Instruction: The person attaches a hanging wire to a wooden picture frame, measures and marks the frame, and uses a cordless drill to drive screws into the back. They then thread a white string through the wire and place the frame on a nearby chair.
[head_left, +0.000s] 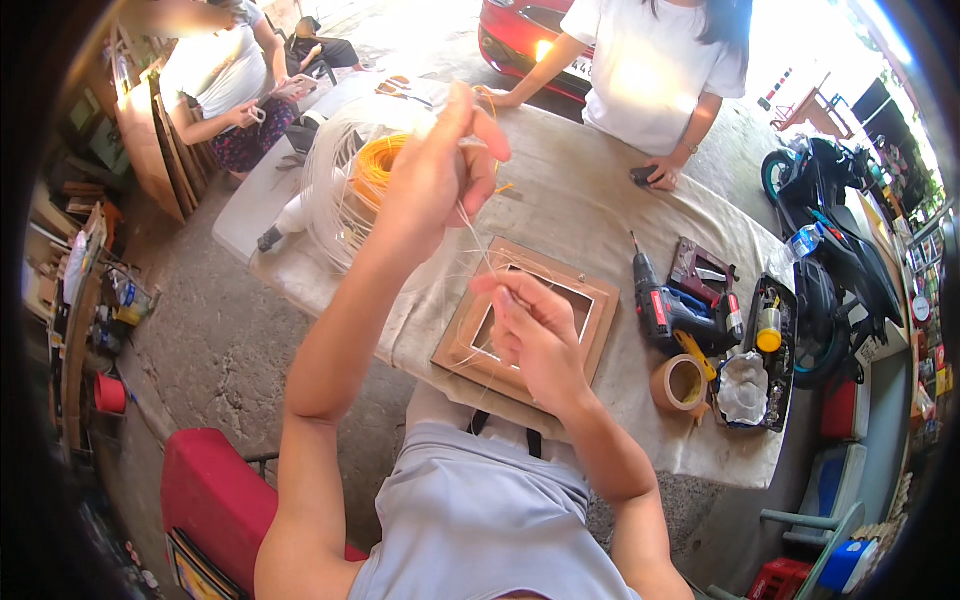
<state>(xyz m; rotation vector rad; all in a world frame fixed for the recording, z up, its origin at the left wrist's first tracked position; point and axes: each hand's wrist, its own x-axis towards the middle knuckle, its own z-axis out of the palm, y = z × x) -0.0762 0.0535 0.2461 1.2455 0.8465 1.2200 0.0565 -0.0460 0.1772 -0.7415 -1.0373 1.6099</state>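
Observation:
My left hand (450,175) is raised over the table, its fingers curled closed around a thin pale strand (474,230). Lower and nearer to me, my right hand (540,335) pinches the same strand between thumb and fingers, so it runs between the hands. Beneath them lies a square brown wooden frame (545,262) with a white inner border, and loose ends of strand cross it. Beside my left forearm rest a large loose coil of clear cord (325,190) and a smaller yellow-orange coil (372,172), partly behind the arm.
Right of the frame lie a cordless drill (652,305), a tape roll (680,384), a yellow cutter (696,352) and a black tool tray (777,405). Across the cloth-covered table (570,190) stands a person in white (650,70). A red chair (215,490) is at my left.

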